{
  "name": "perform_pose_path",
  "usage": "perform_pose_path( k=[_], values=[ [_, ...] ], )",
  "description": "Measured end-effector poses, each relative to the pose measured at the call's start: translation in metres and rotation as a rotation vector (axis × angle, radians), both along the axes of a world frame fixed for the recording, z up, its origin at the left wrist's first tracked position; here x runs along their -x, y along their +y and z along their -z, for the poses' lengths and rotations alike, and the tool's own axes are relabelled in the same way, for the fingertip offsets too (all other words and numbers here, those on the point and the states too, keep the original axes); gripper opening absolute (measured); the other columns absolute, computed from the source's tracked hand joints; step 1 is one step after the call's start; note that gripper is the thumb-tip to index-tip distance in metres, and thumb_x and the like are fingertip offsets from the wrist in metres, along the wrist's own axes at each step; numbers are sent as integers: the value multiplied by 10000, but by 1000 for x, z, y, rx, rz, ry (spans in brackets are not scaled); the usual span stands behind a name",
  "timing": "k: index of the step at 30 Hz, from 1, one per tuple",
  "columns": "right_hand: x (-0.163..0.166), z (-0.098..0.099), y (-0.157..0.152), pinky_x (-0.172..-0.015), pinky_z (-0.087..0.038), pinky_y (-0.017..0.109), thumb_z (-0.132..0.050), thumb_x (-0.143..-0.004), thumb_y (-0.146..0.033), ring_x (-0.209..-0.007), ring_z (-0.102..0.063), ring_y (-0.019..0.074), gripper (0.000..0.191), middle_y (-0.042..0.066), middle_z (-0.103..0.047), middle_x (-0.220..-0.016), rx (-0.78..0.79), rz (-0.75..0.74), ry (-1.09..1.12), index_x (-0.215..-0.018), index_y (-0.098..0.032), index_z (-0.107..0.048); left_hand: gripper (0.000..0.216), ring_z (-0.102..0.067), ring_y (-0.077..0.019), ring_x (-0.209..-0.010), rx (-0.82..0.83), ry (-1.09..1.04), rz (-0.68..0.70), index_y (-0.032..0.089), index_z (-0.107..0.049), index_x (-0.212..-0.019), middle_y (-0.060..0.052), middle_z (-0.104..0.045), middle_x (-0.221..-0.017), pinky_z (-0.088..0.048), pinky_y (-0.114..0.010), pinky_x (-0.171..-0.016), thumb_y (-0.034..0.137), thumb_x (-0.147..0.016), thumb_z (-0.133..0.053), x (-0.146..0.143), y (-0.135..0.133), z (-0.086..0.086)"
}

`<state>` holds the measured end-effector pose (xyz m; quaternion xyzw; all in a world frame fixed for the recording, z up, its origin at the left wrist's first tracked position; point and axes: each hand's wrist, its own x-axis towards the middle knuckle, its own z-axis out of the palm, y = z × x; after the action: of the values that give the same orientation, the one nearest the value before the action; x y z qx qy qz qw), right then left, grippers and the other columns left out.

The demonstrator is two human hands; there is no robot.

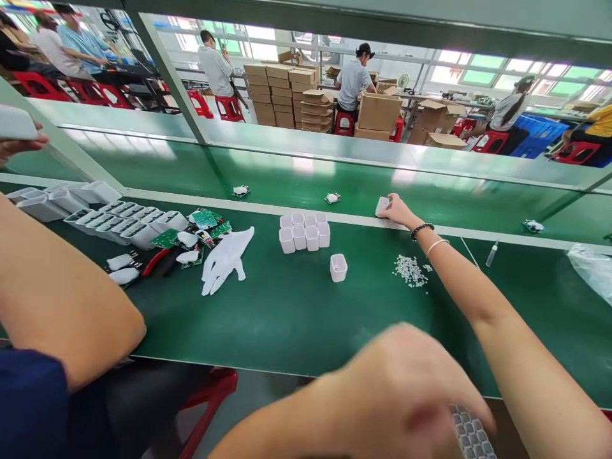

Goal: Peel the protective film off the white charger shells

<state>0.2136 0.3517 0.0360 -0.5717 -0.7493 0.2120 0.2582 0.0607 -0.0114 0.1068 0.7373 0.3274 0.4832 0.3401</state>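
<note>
My right hand [396, 211], a dark beaded bracelet and a white band on its wrist, pinches a small white square plastic cup [382, 206] at the bench's far ledge. My left hand [406, 382] is blurred low in front, fingers curled down beside a grid of many small pale compartments or cups [471, 435]. What it holds, if anything, is hidden. Mid-bench, a single white cup [338, 269] stands upright with small bits inside. A block of several like cups [305, 233] stands left of it. Small clear pieces [410, 271] lie piled near my right forearm.
At left, a co-worker's arm [62, 287] crosses the bench; their hand holds a white case [16, 122]. Grey housings [129, 223], circuit boards [205, 220], red-handled pliers [157, 260] and a white glove [227, 258] lie nearby. Boards [333, 198] sit along the far strip. A plastic bag [593, 268] lies right.
</note>
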Motion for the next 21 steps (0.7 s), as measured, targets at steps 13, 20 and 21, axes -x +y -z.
perform_pose_path(
  k=[13, 20, 21],
  values=[
    [-60, -9, -111, -778, -512, 300, -679, -785, -166, -793, -658, 179, 103, 51, -753, -855, 162, -265, -62, -871, -159, -735, 362, -575, -290, -1196, 95, 639, -241, 209, -607, -1277, -110, -607, -1287, -488, -465, -1038, 242, -938, -485, 79, 92, 63],
    [-99, -9, -111, -758, -478, 300, -675, -788, -225, -768, -629, 171, 101, 68, -739, -854, 224, -228, -19, -835, -148, -721, 267, -605, -250, -1095, 106, 504, -276, 227, -612, -1161, -81, -622, -1222, -492, -399, -975, 273, -902, -565, 77, 85, 60],
    [-104, -8, -111, -758, -476, 305, -673, -789, -249, -769, -629, 175, 122, 72, -737, -849, 234, -232, -11, -831, -146, -722, 256, -612, -236, -1052, 113, 446, -304, 224, -610, -1139, -74, -630, -1196, -501, -382, -946, 287, -891, -598, 77, 85, 60]
  ],
)
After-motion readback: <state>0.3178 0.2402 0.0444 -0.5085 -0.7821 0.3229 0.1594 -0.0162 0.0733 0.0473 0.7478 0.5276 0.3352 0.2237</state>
